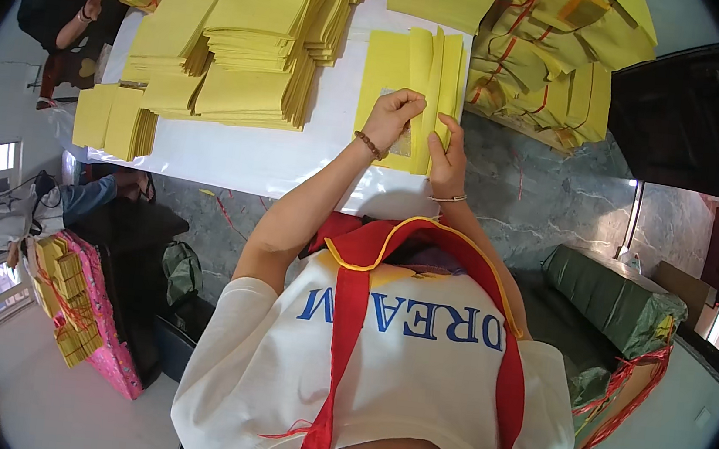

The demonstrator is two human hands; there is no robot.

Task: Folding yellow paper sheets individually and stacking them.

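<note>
A small stack of yellow paper sheets (389, 70) lies on the white table (252, 161) in front of me, several of its sheets folded up on edge. My left hand (391, 116) is closed on the folded sheets near the stack's middle, over a gold patch on the paper. My right hand (447, 159) pinches the lower right edge of the same folded sheets. A bead bracelet sits on my left wrist and a thin bangle on my right.
Tall piles of yellow sheets (252, 38) cover the table's left and far side. Bundles of yellow paper tied with red string (552, 61) sit at the right. Another person's arm (83, 16) shows at the far left. A pink bag of bundles (83, 309) stands on the floor.
</note>
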